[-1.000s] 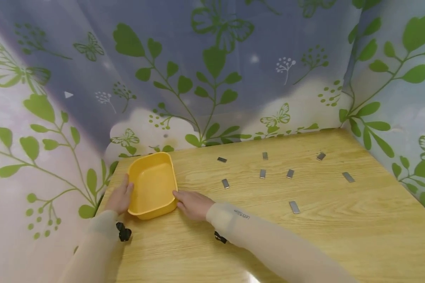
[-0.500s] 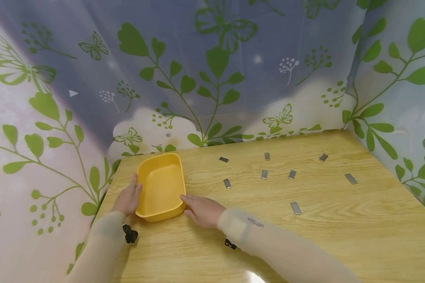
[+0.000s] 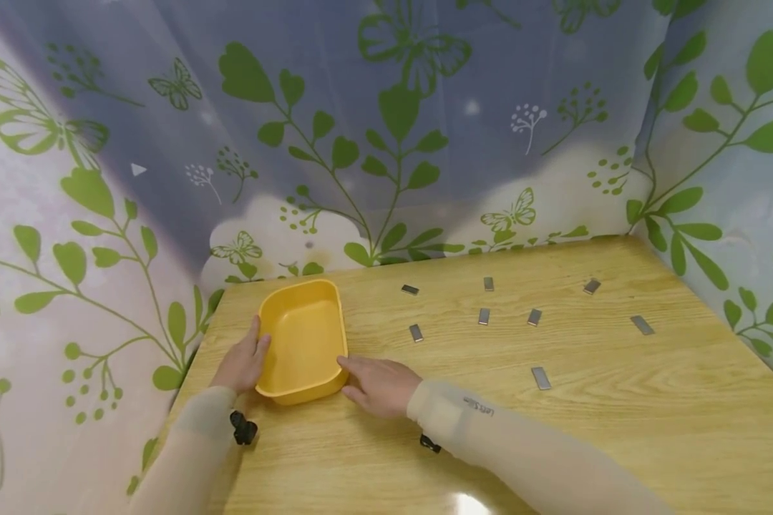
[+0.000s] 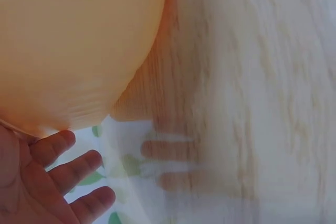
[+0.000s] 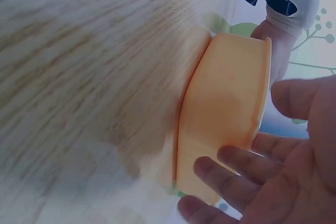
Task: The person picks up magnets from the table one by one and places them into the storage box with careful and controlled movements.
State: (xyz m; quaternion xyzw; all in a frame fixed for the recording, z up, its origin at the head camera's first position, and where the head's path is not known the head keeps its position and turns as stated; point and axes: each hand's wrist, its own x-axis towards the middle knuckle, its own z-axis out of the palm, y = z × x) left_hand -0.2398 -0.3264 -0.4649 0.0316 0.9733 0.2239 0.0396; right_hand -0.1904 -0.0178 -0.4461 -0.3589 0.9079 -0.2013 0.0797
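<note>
A yellow plastic basin (image 3: 301, 336) with rounded corners sits on the left part of the wooden table, nothing inside it. My left hand (image 3: 241, 360) touches its left side; in the left wrist view several fingers (image 4: 79, 171) are straight and spread beside the outer wall. At the near right corner, my right hand (image 3: 380, 385) touches the rim and outer wall. The right wrist view shows its thumb near the rim and the other fingers (image 5: 226, 182) loosely extended along the basin's side.
Several small grey flat rectangular pieces (image 3: 540, 378) lie scattered on the table (image 3: 618, 422), from its middle to the right. A patterned cloth curtain (image 3: 451, 143) stands along the back and both sides. Black wrist devices (image 3: 243, 428) sit at both cuffs.
The basin has slid to the right along the table, both hands moving with it. The view has shifted slightly; the grey pieces stay where they lay.
</note>
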